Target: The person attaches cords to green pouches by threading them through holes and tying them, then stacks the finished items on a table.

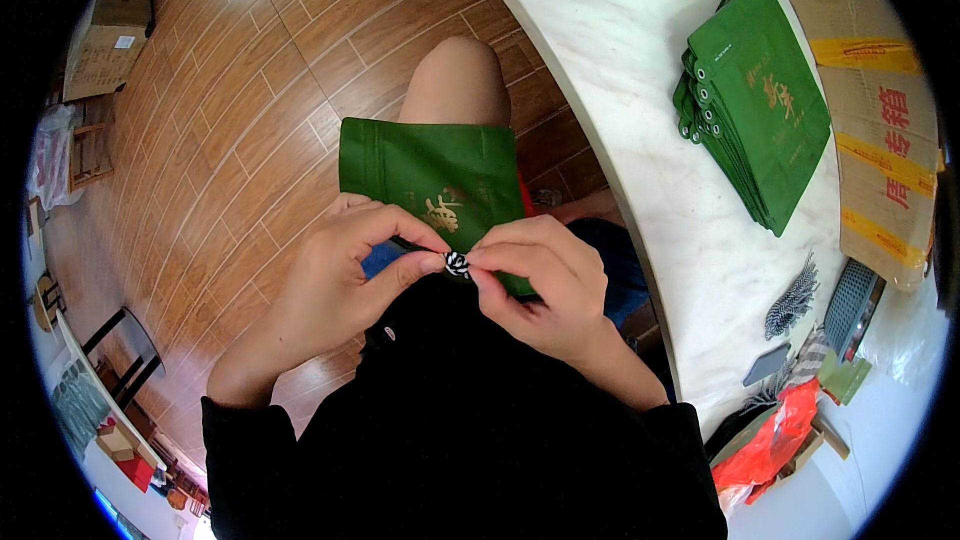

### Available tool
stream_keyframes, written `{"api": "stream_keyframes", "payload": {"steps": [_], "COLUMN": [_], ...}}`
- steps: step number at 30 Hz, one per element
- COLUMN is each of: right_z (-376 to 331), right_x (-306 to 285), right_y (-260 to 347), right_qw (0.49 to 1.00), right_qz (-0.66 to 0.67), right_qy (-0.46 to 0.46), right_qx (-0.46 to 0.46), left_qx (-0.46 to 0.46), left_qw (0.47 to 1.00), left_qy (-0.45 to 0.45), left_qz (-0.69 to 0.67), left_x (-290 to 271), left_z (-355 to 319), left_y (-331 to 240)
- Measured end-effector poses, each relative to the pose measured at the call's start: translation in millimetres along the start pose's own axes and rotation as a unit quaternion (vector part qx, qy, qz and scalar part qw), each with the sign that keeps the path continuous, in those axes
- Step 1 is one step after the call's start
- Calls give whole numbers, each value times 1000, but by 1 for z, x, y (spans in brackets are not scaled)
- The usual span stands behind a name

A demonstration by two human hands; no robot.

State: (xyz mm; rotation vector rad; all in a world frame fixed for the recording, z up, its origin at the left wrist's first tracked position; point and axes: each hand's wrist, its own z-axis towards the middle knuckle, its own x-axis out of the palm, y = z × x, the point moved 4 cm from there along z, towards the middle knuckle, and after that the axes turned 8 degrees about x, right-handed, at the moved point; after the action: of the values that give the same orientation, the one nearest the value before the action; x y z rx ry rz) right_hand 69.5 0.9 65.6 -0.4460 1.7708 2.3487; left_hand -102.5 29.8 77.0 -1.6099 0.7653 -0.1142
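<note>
A green fabric bag (420, 155) with gold printing lies across my lap. Over its near edge, my left hand (345, 260) and my right hand (545, 285) meet, each pinching with thumb and fingertips. Between them is a small knotted bunch of black-and-white cord (457, 264). The left thumb and forefinger press on it from one side, the right ones from the other. Where the cord joins the bag is hidden by my fingers.
On the white marble table (610, 90) at my right lies a stack of green bags (760, 110) with metal eyelets. Nearer are a bundle of black-and-white cords (792, 298), a dark flat object (766, 365) and a red plastic bag (775, 440). A taped cardboard box (870, 90) edges the table.
</note>
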Motion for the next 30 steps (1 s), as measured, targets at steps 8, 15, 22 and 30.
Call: {"api": "stream_keyframes", "payload": {"steps": [8, 15, 22, 30], "right_z": [1, 6, 18, 24], "right_x": [1, -3, -1, 1], "right_y": [3, 6, 22, 8], "right_qw": [998, 984, 944, 992], "right_qz": [-36, -92, -218, -64], "right_qy": [33, 127, 134, 62], "right_qx": [-25, -89, -207, -85], "left_qx": [34, 77, 56, 114], "left_qw": [999, 993, 987, 985], "left_qy": [8, 69, 146, 131], "left_qz": [40, 50, 39, 9], "left_x": [-2, -2, -9, -17], "left_z": [5, 12, 26, 28], "left_y": [-7, -1, 0, -8]}}
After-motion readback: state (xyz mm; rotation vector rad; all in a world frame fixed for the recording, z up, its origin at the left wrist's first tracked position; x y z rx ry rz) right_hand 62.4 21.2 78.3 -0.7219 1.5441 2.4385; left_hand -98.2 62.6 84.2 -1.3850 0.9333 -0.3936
